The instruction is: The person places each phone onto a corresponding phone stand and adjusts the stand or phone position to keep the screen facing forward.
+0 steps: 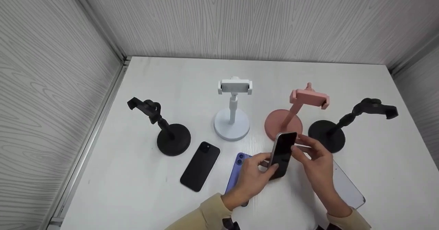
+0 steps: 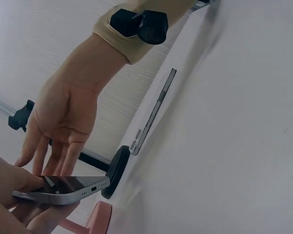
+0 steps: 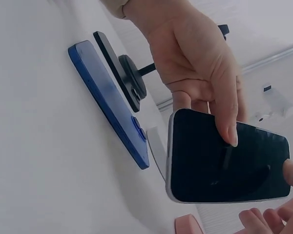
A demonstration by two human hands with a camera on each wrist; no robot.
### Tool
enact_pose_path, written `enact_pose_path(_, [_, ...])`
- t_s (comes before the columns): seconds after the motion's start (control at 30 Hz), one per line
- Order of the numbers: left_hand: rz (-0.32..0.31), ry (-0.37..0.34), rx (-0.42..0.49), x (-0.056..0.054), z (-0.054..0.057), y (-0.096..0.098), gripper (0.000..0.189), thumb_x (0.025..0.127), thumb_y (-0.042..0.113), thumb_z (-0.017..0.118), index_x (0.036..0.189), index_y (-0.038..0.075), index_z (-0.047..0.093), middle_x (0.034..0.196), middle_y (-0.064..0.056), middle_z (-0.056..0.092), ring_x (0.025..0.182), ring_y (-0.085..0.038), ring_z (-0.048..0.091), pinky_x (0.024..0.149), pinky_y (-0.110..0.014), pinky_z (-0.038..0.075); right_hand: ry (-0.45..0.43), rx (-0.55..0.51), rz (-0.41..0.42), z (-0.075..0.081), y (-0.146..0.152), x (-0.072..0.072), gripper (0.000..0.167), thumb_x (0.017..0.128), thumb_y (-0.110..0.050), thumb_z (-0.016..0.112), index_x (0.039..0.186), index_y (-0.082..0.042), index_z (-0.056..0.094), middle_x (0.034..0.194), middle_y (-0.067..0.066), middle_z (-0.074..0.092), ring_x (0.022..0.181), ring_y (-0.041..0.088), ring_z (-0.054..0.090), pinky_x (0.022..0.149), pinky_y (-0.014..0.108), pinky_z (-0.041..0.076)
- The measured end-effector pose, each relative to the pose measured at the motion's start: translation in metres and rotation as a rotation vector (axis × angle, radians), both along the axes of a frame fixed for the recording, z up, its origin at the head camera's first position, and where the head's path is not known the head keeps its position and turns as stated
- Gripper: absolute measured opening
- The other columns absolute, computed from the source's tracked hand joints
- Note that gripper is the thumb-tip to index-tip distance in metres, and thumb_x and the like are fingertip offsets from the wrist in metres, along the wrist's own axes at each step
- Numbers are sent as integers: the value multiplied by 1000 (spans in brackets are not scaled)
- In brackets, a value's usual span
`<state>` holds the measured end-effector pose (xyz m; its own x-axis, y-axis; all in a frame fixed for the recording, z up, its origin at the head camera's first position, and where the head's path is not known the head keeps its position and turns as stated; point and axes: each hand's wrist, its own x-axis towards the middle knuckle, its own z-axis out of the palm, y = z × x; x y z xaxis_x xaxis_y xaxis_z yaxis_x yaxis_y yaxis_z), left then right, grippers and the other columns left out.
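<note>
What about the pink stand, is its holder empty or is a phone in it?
Empty. The head view shows the pink stand's holder with no phone in it; the left hand grips the black-screened phone.

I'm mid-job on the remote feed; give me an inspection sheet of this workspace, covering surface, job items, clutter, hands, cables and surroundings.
Surface: white table, faint shadows near the hands.
Stands: left black stand, white stand, pink stand, right black stand; none holds a phone.
Phones: held phone raised, screen dark; black phone flat; blue-purple phone and silver phone flat, partly hidden in the head view.
Clutter: nothing seen.
Left hand: grips the held phone, thumb on screen.
Right hand: at that phone's upper edge, fingers loosely extended.
Cables: nothing seen.
Surroundings: pale wood-grain panels behind and at both sides.
</note>
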<state>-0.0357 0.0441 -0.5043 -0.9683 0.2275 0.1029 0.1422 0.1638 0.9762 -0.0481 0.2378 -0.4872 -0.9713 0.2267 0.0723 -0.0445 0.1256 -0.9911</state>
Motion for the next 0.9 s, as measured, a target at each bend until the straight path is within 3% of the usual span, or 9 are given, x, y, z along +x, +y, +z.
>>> enact_pose_path(0.27, [42,-63,84,-2,4,-1,26,96,14,76,122,8,76,107,-7,80,84,1,70,74,-18,57,-137,-91,79,-17,0,7,38,95,3,73,132,6,66,107,0,75,94,9,77,82,31,65])
enact_pose_path(0.47, [51,-87,115,-3,5,-1,25,96,16,77,121,9,76,108,-8,79,85,-3,72,73,-17,55,-227,-57,110,-21,-2,9,32,96,-2,74,127,4,69,104,-2,77,95,10,77,81,27,64])
enact_pose_path(0.67, [31,-88,120,-7,7,-5,23,94,13,78,116,6,76,105,-13,79,81,-7,73,68,-19,55,-253,-29,119,-17,1,8,28,95,6,71,122,9,69,97,-4,77,89,9,76,76,24,63])
enact_pose_path(0.9, [31,-58,199,-21,19,-13,24,95,13,78,117,4,73,109,-17,76,82,-13,76,73,-29,64,-260,9,112,-12,5,10,28,94,8,72,121,10,70,95,-8,78,86,8,72,75,22,62])
